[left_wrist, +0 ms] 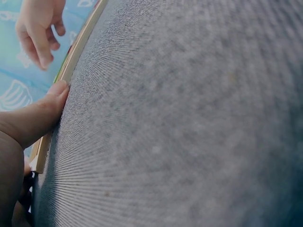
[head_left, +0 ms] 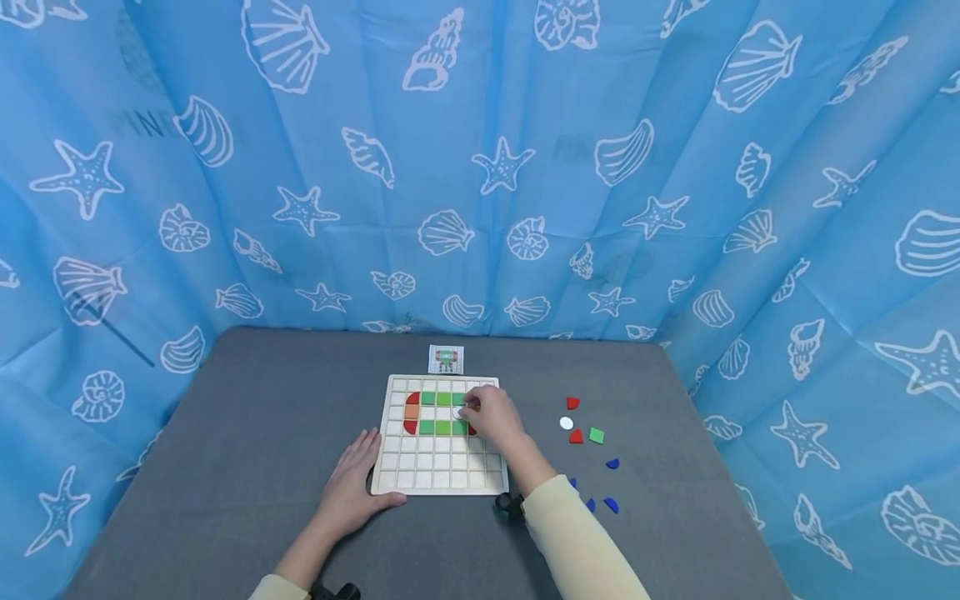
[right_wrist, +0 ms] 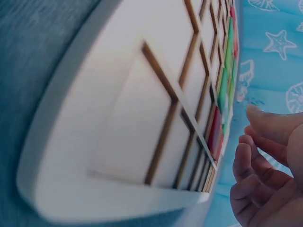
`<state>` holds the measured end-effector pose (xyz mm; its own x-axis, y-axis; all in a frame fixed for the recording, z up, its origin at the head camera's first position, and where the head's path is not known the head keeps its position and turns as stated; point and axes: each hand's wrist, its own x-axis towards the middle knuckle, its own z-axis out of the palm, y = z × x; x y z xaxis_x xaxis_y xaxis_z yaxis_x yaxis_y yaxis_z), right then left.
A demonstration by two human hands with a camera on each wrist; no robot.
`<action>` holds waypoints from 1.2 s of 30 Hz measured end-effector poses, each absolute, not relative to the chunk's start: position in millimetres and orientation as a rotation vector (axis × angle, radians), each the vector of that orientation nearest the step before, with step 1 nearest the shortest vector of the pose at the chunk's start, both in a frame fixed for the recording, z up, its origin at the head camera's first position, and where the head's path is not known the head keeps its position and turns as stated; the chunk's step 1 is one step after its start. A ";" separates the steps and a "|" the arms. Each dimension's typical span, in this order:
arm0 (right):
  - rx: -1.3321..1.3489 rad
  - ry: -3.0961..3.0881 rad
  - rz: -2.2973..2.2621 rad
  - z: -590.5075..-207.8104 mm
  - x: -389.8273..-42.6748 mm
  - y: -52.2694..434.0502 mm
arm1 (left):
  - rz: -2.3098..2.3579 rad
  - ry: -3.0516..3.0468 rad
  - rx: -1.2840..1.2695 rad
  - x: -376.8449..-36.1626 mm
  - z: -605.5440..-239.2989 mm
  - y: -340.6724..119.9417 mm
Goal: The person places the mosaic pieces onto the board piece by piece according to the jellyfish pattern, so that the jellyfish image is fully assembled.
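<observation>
Nearby, loose pieces [head_left: 588,450] right of board [head_left: 438,477]; card [head_left: 446,359] behind.

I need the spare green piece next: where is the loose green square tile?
In the head view, the green square tile lies on the grey table right of the wooden grid board, beside a red piece.

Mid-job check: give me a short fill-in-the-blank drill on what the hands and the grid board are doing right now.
1. The left hand rests flat on the table, its thumb against the wooden board's ____ edge.
2. The right hand places a small ____ round piece on the board.
3. The square tiles in the board's rows are ____.
4. The loose pieces lie on the grey table to the board's ____.

Missing words: near; white; green; right
</observation>
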<state>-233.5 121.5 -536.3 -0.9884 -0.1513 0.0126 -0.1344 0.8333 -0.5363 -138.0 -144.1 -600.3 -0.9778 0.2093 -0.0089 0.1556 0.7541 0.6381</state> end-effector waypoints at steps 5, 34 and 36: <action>-0.263 3.017 -0.862 -526.4 -227.4 129.8 | 1.031 2.865 0.301 -137.8 -601.5 -144.4; -0.011 3.204 -0.774 -520.7 -201.3 218.8 | 1.030 2.893 0.311 -134.5 -597.1 -143.0; 0.013 3.191 -0.739 -523.1 -202.0 227.0 | 1.027 2.888 0.310 -134.9 -597.5 -143.1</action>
<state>-202.0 227.0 -523.1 -0.9910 0.0377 0.1287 -0.0227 0.8986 -0.4382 -134.9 -143.1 -597.5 -0.9779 0.2089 0.0096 0.1681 0.7577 0.6306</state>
